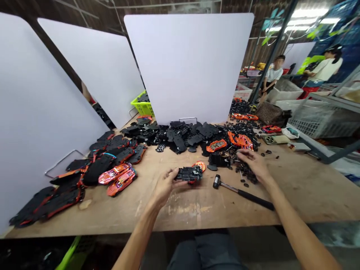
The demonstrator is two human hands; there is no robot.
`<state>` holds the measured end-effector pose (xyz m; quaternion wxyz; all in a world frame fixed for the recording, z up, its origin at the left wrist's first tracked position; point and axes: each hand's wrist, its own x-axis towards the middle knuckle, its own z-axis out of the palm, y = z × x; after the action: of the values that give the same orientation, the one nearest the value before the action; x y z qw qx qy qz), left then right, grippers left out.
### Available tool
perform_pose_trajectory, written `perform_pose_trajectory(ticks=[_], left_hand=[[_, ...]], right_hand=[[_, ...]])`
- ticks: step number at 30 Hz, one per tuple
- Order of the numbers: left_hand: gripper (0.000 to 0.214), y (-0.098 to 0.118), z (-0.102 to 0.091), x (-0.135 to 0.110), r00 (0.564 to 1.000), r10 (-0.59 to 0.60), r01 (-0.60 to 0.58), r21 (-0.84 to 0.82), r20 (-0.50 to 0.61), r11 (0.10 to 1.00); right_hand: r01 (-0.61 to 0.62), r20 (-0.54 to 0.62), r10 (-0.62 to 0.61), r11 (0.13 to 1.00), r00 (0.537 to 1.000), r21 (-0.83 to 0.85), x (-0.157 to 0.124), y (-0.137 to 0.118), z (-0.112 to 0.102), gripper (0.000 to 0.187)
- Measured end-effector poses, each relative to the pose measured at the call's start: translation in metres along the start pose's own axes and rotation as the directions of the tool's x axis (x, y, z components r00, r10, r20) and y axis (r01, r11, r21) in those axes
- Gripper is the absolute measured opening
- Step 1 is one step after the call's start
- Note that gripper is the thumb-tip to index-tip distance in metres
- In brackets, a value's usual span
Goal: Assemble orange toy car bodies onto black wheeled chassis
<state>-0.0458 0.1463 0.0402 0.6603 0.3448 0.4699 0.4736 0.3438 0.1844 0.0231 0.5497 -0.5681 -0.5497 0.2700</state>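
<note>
Left hand: 1, your left hand (165,183), closed at one end of a black chassis (189,173), held up above the bench (182,210) at your 12 o'clock.
Right hand: 1, your right hand (254,163), at 1 o'clock over small black parts (244,170); fingers a little parted. Cannot tell if you pinch anything.
Hammer: 1, the hammer (242,193), lying between 1 and 2 o'clock, head toward the chassis, handle running under your right forearm.
Glossy cars: 2, the pink-orange cars (122,178), side by side at 10 o'clock.
Dark-bottomed cars: many at 10 o'clock, the overlapping cars (98,168); too crowded to count.
Orange shells: 1 lone orange shell (216,145) past 12, beside an orange cluster (242,140); your count there is unclear.
Chassis heap: many, a black heap (185,137) at 12, uncountable.
Green basket: 1, the yellow-green basket (144,110) at 11, black parts inside.
White crate: a mesh-sided crate (312,123) at your 2 o'clock, beyond the bench; contents hard to tell.
</note>
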Motion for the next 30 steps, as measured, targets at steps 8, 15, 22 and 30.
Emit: perform_pose_trajectory(ticks=[8,15,22,30], left_hand=[[0.031,-0.052,0.024,-0.039,0.969,-0.241,0.244,-0.054,0.054,0.968],[0.044,-0.056,0.020,-0.049,0.966,-0.201,0.228,-0.177,0.160,0.957],[0.053,-0.065,0.020,-0.065,0.988,-0.153,0.157,-0.201,0.035,0.967],[0.061,-0.076,0.012,-0.064,0.980,-0.158,0.146,-0.096,-0.123,0.985]], right_hand=[[0.095,0.104,-0.106,0.990,0.989,0.102,-0.043,-0.050,0.036,0.033],[0.560,0.635,-0.517,0.814,0.574,0.156,-0.137,-0.076,0.119,0.026],[0.355,0.541,-0.279,0.934,0.794,-0.041,-0.161,-0.076,0.126,0.020],[0.489,0.628,-0.290,0.857,0.722,-0.166,-0.163,-0.091,0.122,0.025]])
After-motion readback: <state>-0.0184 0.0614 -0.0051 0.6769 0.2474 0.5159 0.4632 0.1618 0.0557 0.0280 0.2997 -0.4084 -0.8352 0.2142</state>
